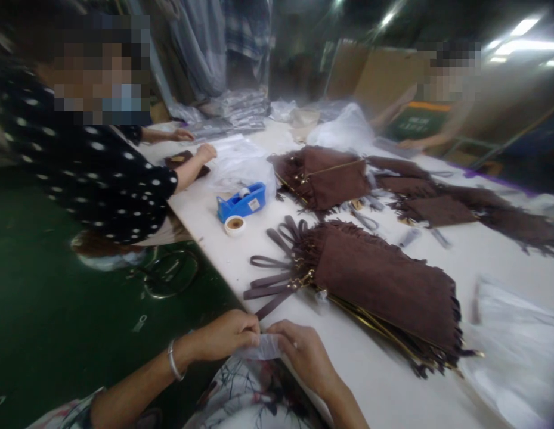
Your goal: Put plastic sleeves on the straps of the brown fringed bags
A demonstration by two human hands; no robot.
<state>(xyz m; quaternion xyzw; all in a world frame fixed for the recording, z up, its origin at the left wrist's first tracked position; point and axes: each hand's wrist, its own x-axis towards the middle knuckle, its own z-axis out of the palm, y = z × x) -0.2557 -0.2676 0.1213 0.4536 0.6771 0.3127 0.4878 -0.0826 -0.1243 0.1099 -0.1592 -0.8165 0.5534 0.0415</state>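
Observation:
Close to the front edge of the table, my left hand (232,335) is closed, its fingers pinching a small piece of translucent plastic film (266,347). My right hand (306,351) grips the other side of the same film, so it spans the gap between both hands. A brown wrist strap (277,302) runs down from the bag stack to my fingertips; whether I hold its end is hidden. Just beyond lies a stack of brown fringed suede pouches (384,286) with gold zips, their looped straps fanned out to the left.
A blue tape dispenser (241,202) and a tape roll (235,225) stand left of centre on the white table (214,247). More brown pouches (334,179) lie farther back. Plastic bags (518,345) are at right. Co-workers sit at left (93,173) and far right (422,122).

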